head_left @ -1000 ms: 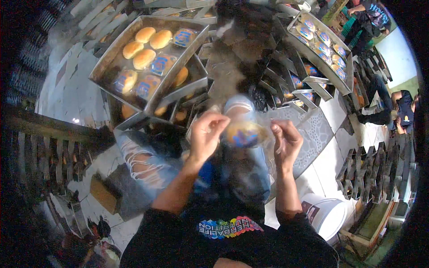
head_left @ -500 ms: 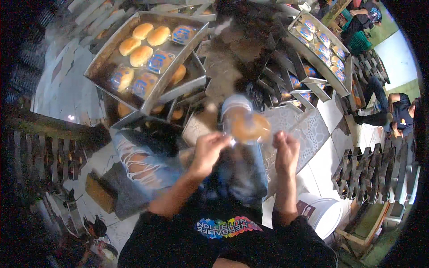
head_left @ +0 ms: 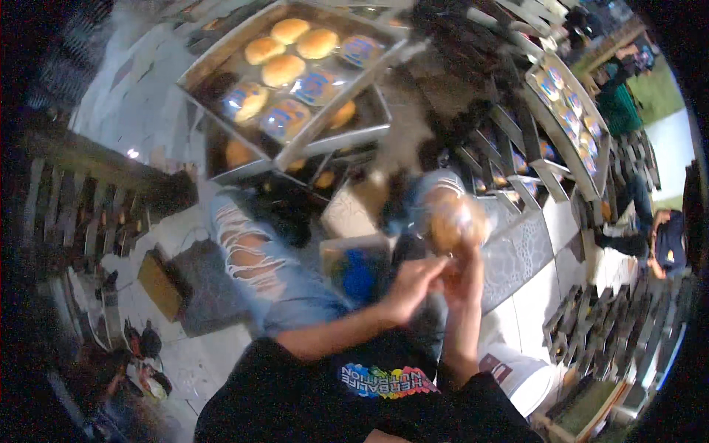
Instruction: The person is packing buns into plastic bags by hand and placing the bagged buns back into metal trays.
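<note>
In the head view, our right hand [head_left: 462,277] has its grip closed on the lower end of a plastic-wrapped bun [head_left: 450,220], which we hold up over our right knee [head_left: 437,184]. Our left hand [head_left: 415,286] is just beside it, fingers drawn together; blur keeps us from telling whether they pinch the wrapper. Ahead on our left, a metal tray [head_left: 229,72] carries four unwrapped buns [head_left: 283,71] and four wrapped ones.
</note>
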